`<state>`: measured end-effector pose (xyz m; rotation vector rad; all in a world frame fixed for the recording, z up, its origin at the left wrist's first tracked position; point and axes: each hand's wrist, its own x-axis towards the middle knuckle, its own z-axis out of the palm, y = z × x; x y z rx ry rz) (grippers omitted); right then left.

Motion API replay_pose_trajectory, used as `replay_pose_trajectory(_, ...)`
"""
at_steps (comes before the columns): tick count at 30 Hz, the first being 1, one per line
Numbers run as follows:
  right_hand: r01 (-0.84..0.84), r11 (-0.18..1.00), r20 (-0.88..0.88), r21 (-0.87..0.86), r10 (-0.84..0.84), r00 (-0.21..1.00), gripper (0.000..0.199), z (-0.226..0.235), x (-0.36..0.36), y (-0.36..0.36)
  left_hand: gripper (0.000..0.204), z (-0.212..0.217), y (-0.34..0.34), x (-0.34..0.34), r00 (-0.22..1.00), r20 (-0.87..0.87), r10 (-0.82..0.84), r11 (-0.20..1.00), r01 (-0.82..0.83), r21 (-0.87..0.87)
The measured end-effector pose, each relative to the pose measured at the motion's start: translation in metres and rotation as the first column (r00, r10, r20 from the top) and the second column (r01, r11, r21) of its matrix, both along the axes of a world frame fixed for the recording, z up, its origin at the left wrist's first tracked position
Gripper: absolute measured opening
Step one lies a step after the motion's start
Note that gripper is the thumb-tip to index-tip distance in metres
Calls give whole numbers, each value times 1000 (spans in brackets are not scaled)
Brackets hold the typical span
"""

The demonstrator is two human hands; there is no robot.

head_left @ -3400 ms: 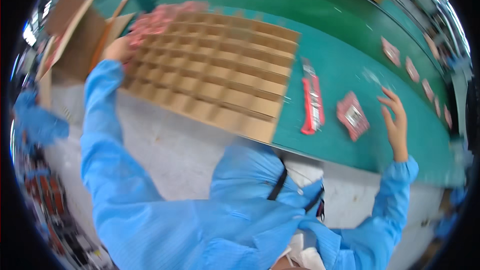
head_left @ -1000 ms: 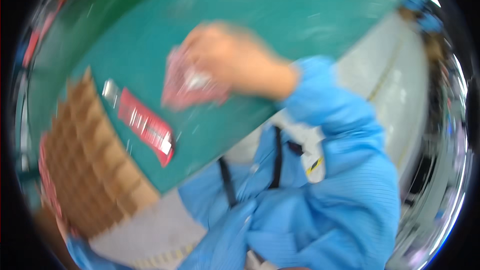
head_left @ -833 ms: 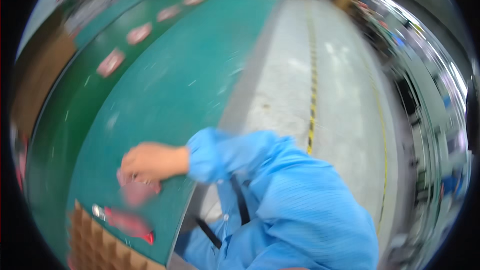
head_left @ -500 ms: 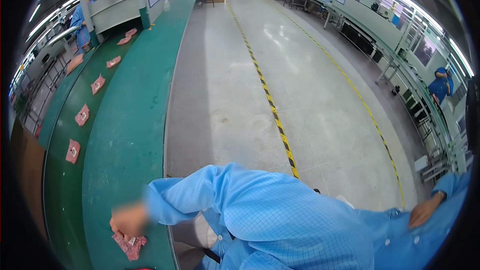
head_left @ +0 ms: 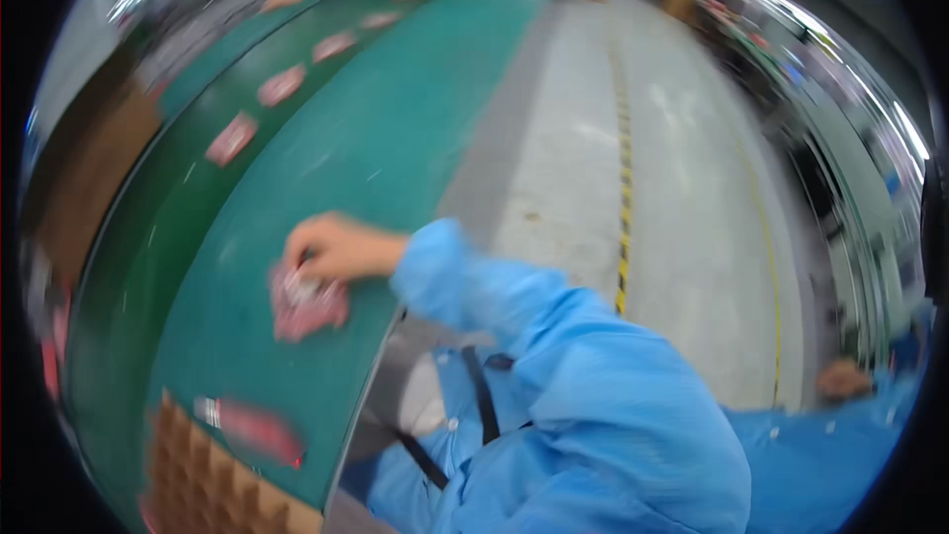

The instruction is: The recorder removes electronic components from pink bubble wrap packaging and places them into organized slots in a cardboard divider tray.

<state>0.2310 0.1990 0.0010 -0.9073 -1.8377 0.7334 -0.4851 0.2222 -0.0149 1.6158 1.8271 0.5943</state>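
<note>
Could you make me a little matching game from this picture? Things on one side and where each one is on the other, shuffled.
Things:
1. pink packet
2. cardboard grid tray
3. yellow-and-black striped line
4. long red packet

Places:
A. running along the grey floor
B. under the fingers of the hand, near the edge of the green table
C. lying right beside the cardboard grid tray
D. at the bottom left of the table

Pairs: 1-B, 2-D, 3-A, 4-C

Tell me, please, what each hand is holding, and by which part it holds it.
One hand rests on the upper edge of a pink packet on the green table; blur hides the actual grip. The other hand appears empty.
</note>
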Motion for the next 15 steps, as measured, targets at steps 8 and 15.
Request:
replay_pose_trajectory(8,-9,966,-57,-258,-6,998,10,-8,83,19,14,30,-254,-93,738,-515,436,849,-527,-37)
replay_pose_trajectory(15,-129,893,-186,-430,53,981,17,-16,83,38,17,27,-278,-128,665,-596,450,837,-546,23)
